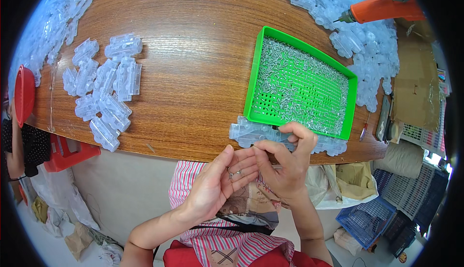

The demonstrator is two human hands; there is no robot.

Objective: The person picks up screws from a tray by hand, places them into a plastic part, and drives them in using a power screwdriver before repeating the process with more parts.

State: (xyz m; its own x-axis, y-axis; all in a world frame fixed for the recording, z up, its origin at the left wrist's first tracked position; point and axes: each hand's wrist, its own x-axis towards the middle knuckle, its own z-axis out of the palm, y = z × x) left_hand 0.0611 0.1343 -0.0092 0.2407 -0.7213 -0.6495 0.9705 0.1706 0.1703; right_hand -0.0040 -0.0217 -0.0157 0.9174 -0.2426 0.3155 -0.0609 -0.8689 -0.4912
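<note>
My left hand (212, 182) is turned palm up and slightly cupped over my lap, at the table's front edge. A few small silver screws (234, 173) lie on its fingers. Close beside its fingertips is my right hand (286, 170), thumb and index finger pinched together; whatever is between them is too small to make out. Just beyond the hands stands a green tray (252, 81) with many small metal screws (285, 68) spread over its perforated bottom. Clear plastic housings (251, 133) lie along the tray's near side, partly covered by my right hand.
More clear housings (104, 83) lie grouped on the left, with large heaps (367, 49) along the far edges. An orange electric screwdriver (386, 9) hangs at upper right. A red bowl (24, 95), another person's arm (17, 148) and a red stool (70, 155) are far left; blue crates (366, 218) stand lower right.
</note>
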